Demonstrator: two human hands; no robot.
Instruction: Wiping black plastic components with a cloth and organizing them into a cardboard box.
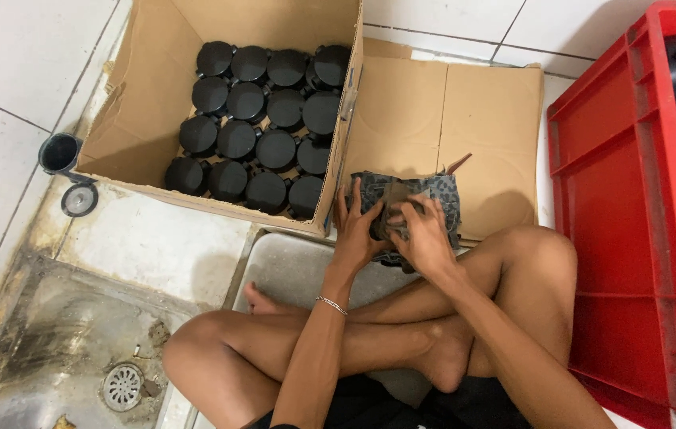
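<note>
Both hands meet on a patterned grey cloth bundle that rests on a flattened sheet of cardboard just past the crossed legs; the left hand cups its left edge with fingers spread upward, clasping it; the right hand lies over the middle of the bundle, fingers curled down onto a brownish patch there, gripping it too; a thin bracelet circles the left wrist. Just left of the bundle stands an open cardboard box, its floor packed with rows of round black caps; outside the box, on the white tile floor, sits a single black fitting beside a small round lid; to the right stands a red plastic crate holding dark parts; a metal floor drain lies lower left.
</note>
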